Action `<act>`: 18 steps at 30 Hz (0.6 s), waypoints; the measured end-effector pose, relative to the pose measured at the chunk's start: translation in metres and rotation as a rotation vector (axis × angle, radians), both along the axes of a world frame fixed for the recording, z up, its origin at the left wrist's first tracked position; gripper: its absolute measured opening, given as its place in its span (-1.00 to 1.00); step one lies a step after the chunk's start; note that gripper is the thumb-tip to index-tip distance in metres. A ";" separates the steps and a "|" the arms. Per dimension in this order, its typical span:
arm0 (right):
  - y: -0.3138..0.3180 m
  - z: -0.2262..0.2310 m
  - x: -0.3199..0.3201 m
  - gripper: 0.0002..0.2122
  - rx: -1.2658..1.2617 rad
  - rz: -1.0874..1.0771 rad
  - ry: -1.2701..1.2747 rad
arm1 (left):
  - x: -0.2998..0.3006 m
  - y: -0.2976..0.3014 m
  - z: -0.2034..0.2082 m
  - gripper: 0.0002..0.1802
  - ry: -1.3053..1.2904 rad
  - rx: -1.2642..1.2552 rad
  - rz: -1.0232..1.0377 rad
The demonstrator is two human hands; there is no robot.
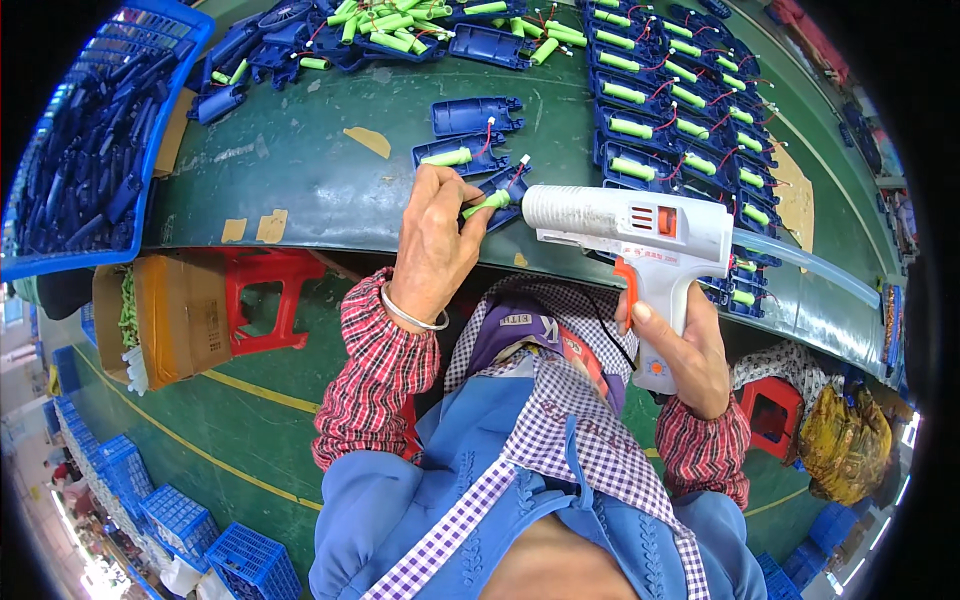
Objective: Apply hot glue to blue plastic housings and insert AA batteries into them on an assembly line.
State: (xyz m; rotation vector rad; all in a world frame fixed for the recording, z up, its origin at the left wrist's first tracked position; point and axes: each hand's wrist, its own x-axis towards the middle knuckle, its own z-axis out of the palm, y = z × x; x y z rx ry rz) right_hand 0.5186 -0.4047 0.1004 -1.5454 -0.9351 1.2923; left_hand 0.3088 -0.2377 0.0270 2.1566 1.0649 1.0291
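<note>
My left hand (436, 235) pinches a green cylindrical battery (487, 205) over a dark blue plastic casing (516, 186) near the table's front edge. A thin red wire with a small white connector rises beside it. In my right hand (692, 352) is a white hot glue gun (590, 212), gripped by its handle with fingers at the orange trigger (627, 285). The gun's front end comes right up to the casing, and its tip is hard to make out. A long translucent glue stick (812, 262) trails from its back. Just beyond lie another casing with a green battery (447, 158) and a casing without one (470, 117).
Rows of blue casings with green batteries (632, 128) cover the table's right side. Loose batteries (390, 22) and casings are heaped at the far side. A blue crate (150, 190) of dark parts stands left, above a cardboard box (185, 320) and red stool (290, 338).
</note>
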 end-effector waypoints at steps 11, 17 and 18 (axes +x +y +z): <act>-0.009 0.009 -0.003 -0.53 0.127 -0.113 0.360 | -0.010 0.016 0.010 -0.84 0.270 0.176 0.075; -0.011 -0.001 0.008 -0.59 0.164 -0.048 0.282 | -0.002 0.019 0.015 -0.88 0.511 0.239 0.039; -0.011 -0.002 0.010 -0.57 0.140 -0.047 0.314 | -0.001 0.018 0.015 -0.88 0.519 0.231 0.021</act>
